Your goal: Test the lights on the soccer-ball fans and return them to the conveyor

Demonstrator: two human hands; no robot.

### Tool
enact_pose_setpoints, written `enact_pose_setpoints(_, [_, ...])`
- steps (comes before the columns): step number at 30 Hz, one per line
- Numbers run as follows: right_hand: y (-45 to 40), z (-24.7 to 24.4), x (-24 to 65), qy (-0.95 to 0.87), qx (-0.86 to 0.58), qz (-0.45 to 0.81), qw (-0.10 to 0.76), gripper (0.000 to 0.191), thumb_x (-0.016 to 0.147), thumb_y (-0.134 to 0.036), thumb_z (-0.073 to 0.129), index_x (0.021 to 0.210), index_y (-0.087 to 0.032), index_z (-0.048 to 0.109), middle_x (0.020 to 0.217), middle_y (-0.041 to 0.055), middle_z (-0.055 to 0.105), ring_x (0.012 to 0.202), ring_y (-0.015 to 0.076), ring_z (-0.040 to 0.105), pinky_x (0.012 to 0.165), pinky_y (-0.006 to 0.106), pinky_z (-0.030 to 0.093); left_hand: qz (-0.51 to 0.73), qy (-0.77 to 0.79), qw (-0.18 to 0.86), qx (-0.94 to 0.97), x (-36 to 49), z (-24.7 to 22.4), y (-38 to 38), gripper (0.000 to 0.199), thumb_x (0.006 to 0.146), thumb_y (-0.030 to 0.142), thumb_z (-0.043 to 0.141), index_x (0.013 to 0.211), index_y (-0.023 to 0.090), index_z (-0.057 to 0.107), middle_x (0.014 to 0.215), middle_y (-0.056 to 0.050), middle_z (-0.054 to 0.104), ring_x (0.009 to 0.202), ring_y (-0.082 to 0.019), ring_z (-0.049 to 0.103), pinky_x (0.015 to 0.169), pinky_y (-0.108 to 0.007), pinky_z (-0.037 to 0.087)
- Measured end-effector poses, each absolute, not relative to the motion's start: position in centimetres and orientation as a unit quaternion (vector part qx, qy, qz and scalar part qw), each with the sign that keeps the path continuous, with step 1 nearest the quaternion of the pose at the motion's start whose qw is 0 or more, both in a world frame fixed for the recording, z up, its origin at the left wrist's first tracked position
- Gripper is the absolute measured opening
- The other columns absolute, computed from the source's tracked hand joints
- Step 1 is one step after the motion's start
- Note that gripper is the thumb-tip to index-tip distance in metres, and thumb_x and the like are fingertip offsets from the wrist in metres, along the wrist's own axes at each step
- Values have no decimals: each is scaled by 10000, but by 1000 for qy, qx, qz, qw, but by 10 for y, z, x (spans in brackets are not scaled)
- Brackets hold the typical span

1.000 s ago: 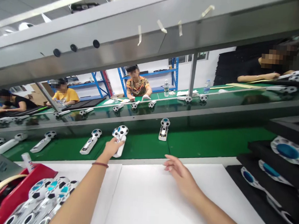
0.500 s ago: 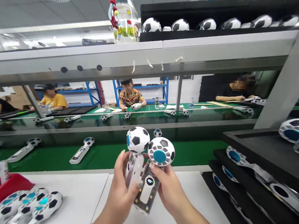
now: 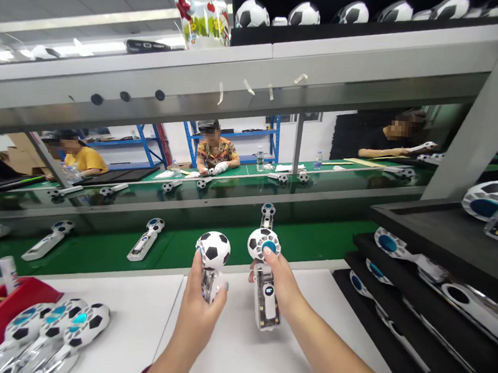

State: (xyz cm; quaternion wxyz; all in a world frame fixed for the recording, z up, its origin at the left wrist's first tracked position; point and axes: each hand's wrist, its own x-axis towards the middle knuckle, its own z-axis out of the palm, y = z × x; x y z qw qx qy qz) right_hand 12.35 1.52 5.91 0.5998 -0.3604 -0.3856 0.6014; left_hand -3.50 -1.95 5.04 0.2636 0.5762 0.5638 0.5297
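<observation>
My left hand is closed around a football-patterned device, its round head up and its clear body between my fingers and thumb. In my right hand is a second football-patterned device, with my thumb on the blue disc of its head. A small lit display shows on its translucent body. Both devices are held apart above the white work surface. Behind them, another device lies on the green belt.
Several finished-looking devices lie at the lower left beside a red bin. Black trays with more devices are stacked at right. A shelf crosses above, carrying a bottle. People sit across the belt.
My hands have moved apart, separating the two devices, and the right one now hangs more upright. The view has tilted slightly down. Devices on the green belt have shifted right.
</observation>
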Motion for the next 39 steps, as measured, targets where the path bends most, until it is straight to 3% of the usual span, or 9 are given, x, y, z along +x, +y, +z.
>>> enact_pose_setpoints(5, [21,30,124,-450,-296,550,638,608,596,-546,690,1033,-204,440,860,51,601,655,173,587,646,313,478,541,529,233,610,-44,12,-11,761,802,330,480,1406,233,28,1451,-109,179,1316,-263,207,1071,-465,150])
enact_pose_setpoints(8, [21,10,124,-481,-293,551,616,716,564,-452,746,1153,-257,388,1034,60,578,847,210,603,782,356,465,535,540,203,617,-48,-3,-6,683,801,297,462,1392,181,141,1375,-142,303,1285,-263,272,1060,-444,196])
enact_pose_setpoints(14, [20,-9,121,-561,-371,561,482,537,685,-335,685,1147,-240,430,991,65,618,959,230,581,875,422,410,537,551,150,622,-54,-11,-6,636,767,259,515,1345,200,257,1217,-144,438,1244,-287,319,1032,-466,248])
enact_pose_setpoints(17, [21,-10,122,-546,-377,566,489,560,698,-316,676,1181,-236,404,1065,71,593,1037,230,546,924,426,379,554,528,234,599,-57,-15,-10,768,740,318,552,1382,212,144,1353,-138,313,1304,-271,226,1064,-440,194])
enact_pose_setpoints(19, [22,-9,124,-533,-381,582,481,553,696,-296,676,1174,-231,406,1077,71,586,1036,227,545,919,419,386,557,507,352,556,-60,-16,-11,855,718,365,573,1389,235,60,1379,-128,291,1277,-266,293,1039,-427,253])
enact_pose_setpoints(23, [23,-13,128,-510,-377,619,462,486,671,-276,697,1087,-222,451,1022,56,600,960,212,578,853,379,432,475,500,547,474,-63,-10,-9,647,638,407,676,1175,160,414,1104,-133,566,1036,-283,539,900,-393,410])
enact_pose_setpoints(26, [21,-16,127,-438,-368,665,480,467,655,-308,709,1032,-224,446,926,23,605,836,184,604,773,353,461,464,477,625,409,-60,-3,-10,528,659,390,682,1063,172,421,916,-93,632,827,-243,618,802,-389,459])
enact_pose_setpoints(32, [10,-12,123,-363,-305,742,473,447,655,-256,694,1023,-219,443,889,11,595,778,163,598,740,328,458,520,411,658,357,-54,5,-18,499,659,245,671,1052,236,363,953,-40,599,718,-170,598,746,-376,486])
enact_pose_setpoints(39, [8,-8,124,-352,-300,767,445,400,635,-223,696,961,-200,466,916,24,590,792,187,603,723,349,461,487,435,658,375,-56,8,-18,447,678,262,662,1019,244,373,940,-30,561,681,-168,577,592,-300,460])
